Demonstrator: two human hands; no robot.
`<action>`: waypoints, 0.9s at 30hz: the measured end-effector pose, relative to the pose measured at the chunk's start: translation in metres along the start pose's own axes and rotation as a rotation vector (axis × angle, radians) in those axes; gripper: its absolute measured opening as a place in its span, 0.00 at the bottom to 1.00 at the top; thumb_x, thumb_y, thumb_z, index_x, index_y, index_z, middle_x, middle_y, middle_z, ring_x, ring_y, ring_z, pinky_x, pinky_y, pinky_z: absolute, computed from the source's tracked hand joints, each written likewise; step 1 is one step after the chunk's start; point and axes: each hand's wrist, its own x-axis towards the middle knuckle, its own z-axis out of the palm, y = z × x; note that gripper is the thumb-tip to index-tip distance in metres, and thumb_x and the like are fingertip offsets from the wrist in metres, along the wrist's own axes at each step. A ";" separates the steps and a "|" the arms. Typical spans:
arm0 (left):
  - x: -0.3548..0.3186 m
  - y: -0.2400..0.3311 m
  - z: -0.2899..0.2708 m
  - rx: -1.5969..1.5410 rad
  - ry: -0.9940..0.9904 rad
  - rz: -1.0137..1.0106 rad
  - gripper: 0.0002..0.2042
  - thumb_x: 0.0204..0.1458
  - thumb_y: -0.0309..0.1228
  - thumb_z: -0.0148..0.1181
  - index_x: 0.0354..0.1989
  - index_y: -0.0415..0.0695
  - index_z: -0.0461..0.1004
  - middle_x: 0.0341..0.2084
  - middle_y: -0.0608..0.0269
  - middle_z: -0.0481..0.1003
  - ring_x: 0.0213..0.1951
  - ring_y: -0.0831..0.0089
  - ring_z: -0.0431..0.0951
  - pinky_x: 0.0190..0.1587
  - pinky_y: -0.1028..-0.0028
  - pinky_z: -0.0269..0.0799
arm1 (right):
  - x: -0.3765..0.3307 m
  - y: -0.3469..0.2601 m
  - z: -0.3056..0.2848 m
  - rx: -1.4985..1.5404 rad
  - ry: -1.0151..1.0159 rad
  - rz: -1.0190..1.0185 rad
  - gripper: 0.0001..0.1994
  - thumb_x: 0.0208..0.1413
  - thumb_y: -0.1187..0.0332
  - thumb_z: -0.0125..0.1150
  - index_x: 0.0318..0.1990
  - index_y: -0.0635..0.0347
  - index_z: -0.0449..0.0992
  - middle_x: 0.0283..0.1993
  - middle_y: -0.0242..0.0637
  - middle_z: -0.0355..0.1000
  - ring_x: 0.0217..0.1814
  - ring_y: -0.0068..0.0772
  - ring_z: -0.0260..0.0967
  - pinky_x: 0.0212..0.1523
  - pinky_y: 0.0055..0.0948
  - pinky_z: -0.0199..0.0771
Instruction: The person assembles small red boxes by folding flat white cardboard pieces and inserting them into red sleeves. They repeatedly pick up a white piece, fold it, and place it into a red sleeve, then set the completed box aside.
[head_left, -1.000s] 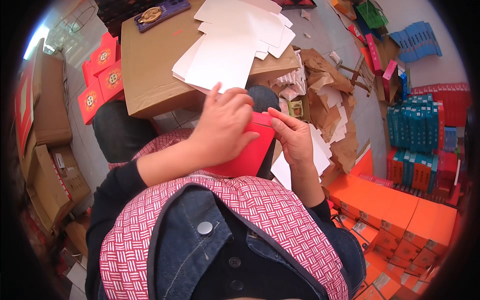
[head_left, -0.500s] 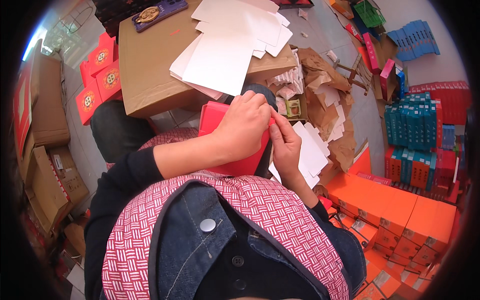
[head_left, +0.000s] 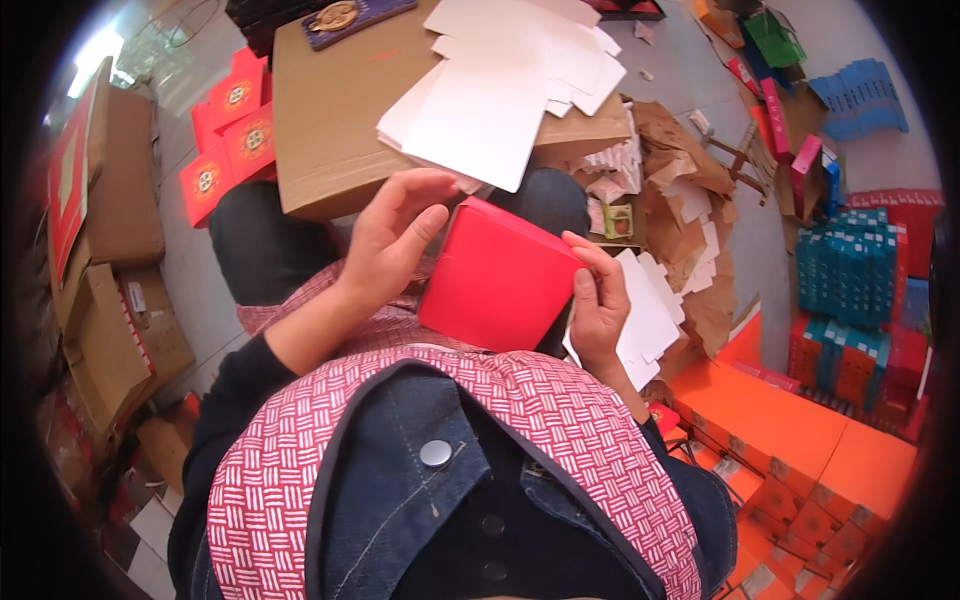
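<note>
A bright red box (head_left: pixel 500 278) rests on my lap, tilted, with a plain smooth face turned up. My right hand (head_left: pixel 600 305) grips its right edge, thumb along the near side and fingers over the far corner. Beside the box's upper left corner is my left hand (head_left: pixel 393 240), its fingers apart and nothing in them. Just beyond the box, a stack of white card sheets (head_left: pixel 478 110) with cut flaps lies on a large brown carton (head_left: pixel 325 135). More white card blanks (head_left: pixel 635 318) lie to the right of my right hand.
Red boxes with round gold emblems (head_left: pixel 250 140) stand at the left. A phone with a ring holder (head_left: pixel 355 16) lies on the carton's far edge. Crumpled brown paper (head_left: pixel 675 165), orange boxes (head_left: pixel 760 415) and teal boxes (head_left: pixel 845 265) fill the right side. Opened cartons (head_left: pixel 110 330) stand far left.
My left hand has moved off the box's far right corner to its left side and opened. The red box has turned more of its face up. The whole view has shifted slightly.
</note>
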 end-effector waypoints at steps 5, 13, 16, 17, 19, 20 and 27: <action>0.008 -0.025 0.006 -0.728 -0.194 -0.309 0.21 0.65 0.38 0.45 0.61 0.36 0.62 0.59 0.52 0.66 0.59 0.66 0.68 0.61 0.67 0.64 | -0.006 -0.001 0.011 0.087 0.076 0.028 0.11 0.65 0.74 0.42 0.51 0.67 0.67 0.59 0.52 0.67 0.61 0.36 0.64 0.62 0.32 0.62; 0.004 -0.030 0.013 -0.804 -0.254 -0.238 0.15 0.62 0.41 0.50 0.49 0.43 0.69 0.53 0.52 0.69 0.56 0.63 0.70 0.59 0.64 0.67 | -0.008 0.002 0.031 0.106 0.211 -0.018 0.13 0.68 0.68 0.38 0.49 0.66 0.68 0.56 0.50 0.68 0.58 0.35 0.64 0.62 0.35 0.60; 0.002 -0.033 0.014 -0.809 -0.265 -0.205 0.13 0.61 0.41 0.52 0.45 0.45 0.70 0.51 0.53 0.70 0.56 0.63 0.70 0.59 0.63 0.67 | -0.008 0.000 0.037 0.105 0.242 -0.009 0.15 0.69 0.65 0.35 0.48 0.66 0.68 0.55 0.48 0.68 0.57 0.35 0.64 0.61 0.35 0.59; 0.001 -0.032 0.015 -0.817 -0.268 -0.206 0.13 0.60 0.41 0.53 0.45 0.46 0.71 0.51 0.53 0.70 0.56 0.63 0.69 0.59 0.63 0.67 | -0.008 0.000 0.039 0.114 0.247 -0.015 0.16 0.69 0.65 0.34 0.47 0.66 0.68 0.54 0.48 0.68 0.57 0.35 0.64 0.61 0.35 0.59; -0.001 -0.031 0.016 -0.824 -0.272 -0.202 0.12 0.60 0.41 0.54 0.44 0.46 0.71 0.50 0.53 0.70 0.56 0.62 0.69 0.59 0.62 0.67 | -0.008 0.000 0.040 0.119 0.243 -0.020 0.17 0.69 0.64 0.32 0.46 0.65 0.68 0.53 0.48 0.69 0.56 0.35 0.64 0.60 0.35 0.60; -0.001 -0.030 0.016 -0.825 -0.272 -0.193 0.12 0.59 0.41 0.54 0.43 0.46 0.71 0.50 0.53 0.70 0.56 0.62 0.69 0.59 0.62 0.67 | -0.007 -0.001 0.039 0.114 0.234 -0.022 0.17 0.69 0.64 0.32 0.45 0.65 0.69 0.52 0.48 0.69 0.55 0.35 0.64 0.59 0.35 0.60; -0.007 -0.029 0.017 -0.715 -0.277 -0.115 0.10 0.62 0.39 0.50 0.43 0.47 0.70 0.48 0.54 0.71 0.55 0.64 0.70 0.58 0.64 0.67 | -0.009 -0.002 0.044 0.135 0.249 -0.023 0.17 0.70 0.63 0.32 0.43 0.63 0.69 0.49 0.46 0.70 0.52 0.33 0.65 0.58 0.35 0.60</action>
